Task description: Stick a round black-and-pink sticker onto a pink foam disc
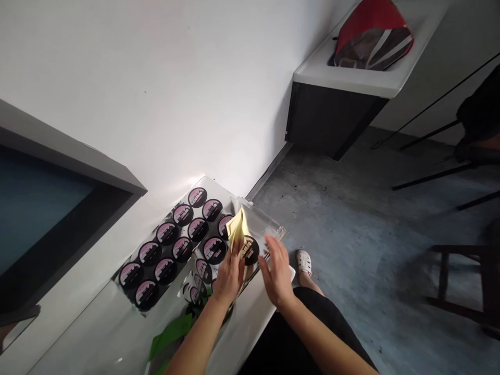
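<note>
My left hand (229, 276) is over the white counter, its fingers closed on a thin bundle of folded yellow paper (237, 226) that stands up from the fingertips. To its right, my right hand (276, 271) is held with thumb and fingers apart and nothing in it. Between the two hands shows a round black label with pale lettering (250, 251). A clear plastic case (260, 221) lies just beyond my fingertips. Left of my left hand, several round black-and-pink labels (182, 250) sit in rows on a shiny backing.
The white counter (94, 328) runs along the wall. A green strip (172, 333) lies near my left forearm. At the upper right, a white sink (344, 78) holds a red bag (371, 26). A dark stool (464, 281) stands on the grey floor at right.
</note>
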{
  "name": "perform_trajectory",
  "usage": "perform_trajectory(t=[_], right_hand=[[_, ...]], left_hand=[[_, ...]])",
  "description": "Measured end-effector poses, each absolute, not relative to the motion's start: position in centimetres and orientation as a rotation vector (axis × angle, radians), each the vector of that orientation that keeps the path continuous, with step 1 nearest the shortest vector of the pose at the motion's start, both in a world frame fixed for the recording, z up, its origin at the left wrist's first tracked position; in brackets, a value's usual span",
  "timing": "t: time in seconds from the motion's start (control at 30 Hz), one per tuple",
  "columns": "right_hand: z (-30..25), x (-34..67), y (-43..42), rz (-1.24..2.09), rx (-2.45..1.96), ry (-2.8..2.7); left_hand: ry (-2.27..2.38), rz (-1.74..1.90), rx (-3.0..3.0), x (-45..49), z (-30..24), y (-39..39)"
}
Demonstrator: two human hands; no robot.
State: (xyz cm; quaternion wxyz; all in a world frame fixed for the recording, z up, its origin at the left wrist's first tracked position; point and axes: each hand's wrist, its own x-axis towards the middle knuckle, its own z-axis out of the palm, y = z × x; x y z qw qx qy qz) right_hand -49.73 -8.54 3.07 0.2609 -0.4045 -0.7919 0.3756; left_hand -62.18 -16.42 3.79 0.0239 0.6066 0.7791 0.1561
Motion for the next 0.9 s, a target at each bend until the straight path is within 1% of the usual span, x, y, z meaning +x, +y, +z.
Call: perform_trajectory(t=[0.1, 0.23, 0.37, 0.5, 0.57, 0.67, 0.73, 0.83, 0.9], right_hand=[[1.7, -50.0, -7.8, 0.848, -1.388, -2.290], [0.7, -50.6, -7.8, 0.862, -1.418, -2.436], [1.6, -50.6, -8.3, 1.003, -1.172, -2.304], [3.0, -50.0, -8.3, 1.199, -0.831, -2.170], [2.9, -49.9, -8.0, 1.151, -0.923, -2.136], [1.6, -50.0, -7.6, 0.937, -1.296, -2.180], [0.6, -50.2, -7.5, 0.854, -1.415, -2.289], [0.3, -50.6, -7.6, 0.880, -1.377, -2.374], [1.1, -50.6, -7.8, 0.954, -1.266, -2.327]], left_hand=[[2.395, 0.546, 1.924, -62.2, 3.8, -16.4], [2.327, 0.527, 1.907, -61.9, 4.4, -16.2], [2.350, 0.424, 1.820, -61.8, 4.7, -16.2], [2.391, 0.447, 1.815, -61.8, 4.4, -16.3], [2.410, 0.501, 1.853, -61.8, 4.3, -16.3], [2.376, 0.582, 1.953, -61.9, 4.2, -16.3], [2.342, 0.583, 1.968, -61.8, 4.5, -16.2], [2.316, 0.484, 1.891, -61.7, 4.8, -16.2], [2.332, 0.424, 1.847, -61.6, 4.7, -16.3]])
